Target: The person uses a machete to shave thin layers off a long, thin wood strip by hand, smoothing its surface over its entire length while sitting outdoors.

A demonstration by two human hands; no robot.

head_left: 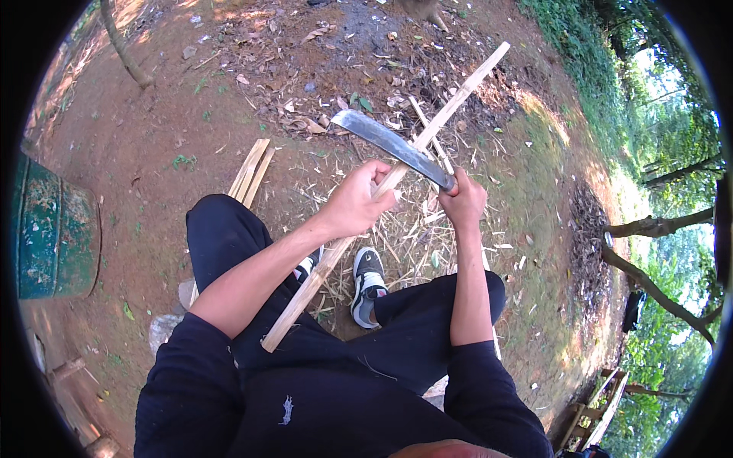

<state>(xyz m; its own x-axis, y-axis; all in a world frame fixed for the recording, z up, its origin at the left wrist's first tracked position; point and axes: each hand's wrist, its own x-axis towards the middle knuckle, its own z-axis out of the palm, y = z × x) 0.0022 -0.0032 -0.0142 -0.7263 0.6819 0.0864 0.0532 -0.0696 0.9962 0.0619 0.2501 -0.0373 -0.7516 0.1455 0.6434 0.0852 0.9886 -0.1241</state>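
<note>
My left hand (356,200) is wrapped round a long, pale strip of split wood (466,90), which slants from my lap up to the far right. In my right hand (464,200) is the handle of a machete (389,142). Its broad, dark blade points to the far left and lies across the wood strip, just beyond my left hand. The blade seems to touch the strip, though I cannot tell whether it cuts in. Another thin wood piece (430,131) shows behind the blade, near my right hand.
Split wood pieces (250,172) lie beside my left knee. Wood shavings (412,229) litter the dirt around my shoe (368,284). A green metal drum (59,233) stands at the left, and a thin trunk (122,47) at the far left. Trees and branches (661,226) line the right.
</note>
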